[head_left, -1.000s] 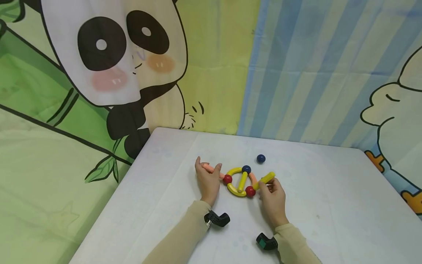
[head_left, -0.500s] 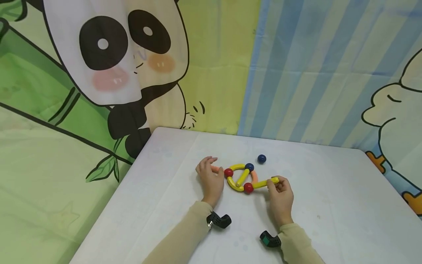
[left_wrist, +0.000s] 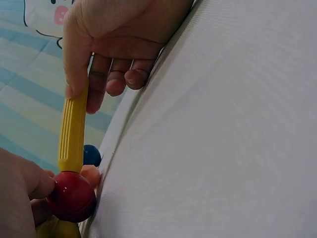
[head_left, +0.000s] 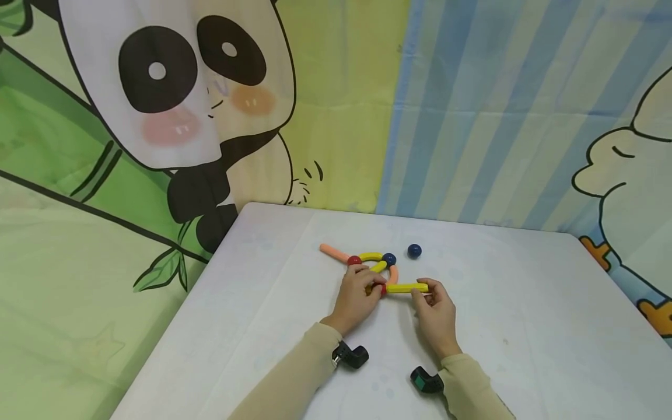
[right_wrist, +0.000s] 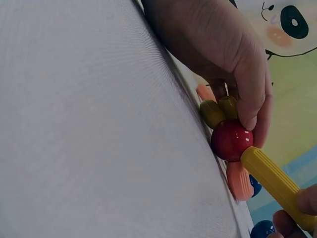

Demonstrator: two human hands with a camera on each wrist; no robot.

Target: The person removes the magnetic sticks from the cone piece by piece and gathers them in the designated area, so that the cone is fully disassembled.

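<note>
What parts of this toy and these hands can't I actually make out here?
Head view: most of the near red ball, behind the left hand.
Left wrist view: most of the left hand, cut off by the left edge; the upper end of the straight yellow stick, hidden by the right hand.
Right wrist view: most of the right hand, cut off by the frame edge; the lowest blue ball, cut off at the bottom.

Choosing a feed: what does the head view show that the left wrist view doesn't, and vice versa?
Only the head view shows the far red ball and tan sleeves. Only the left wrist view makes out lengthwise grooves on the yellow stick. Both show the right hand holding that stick and the left hand at the near red ball.
</note>
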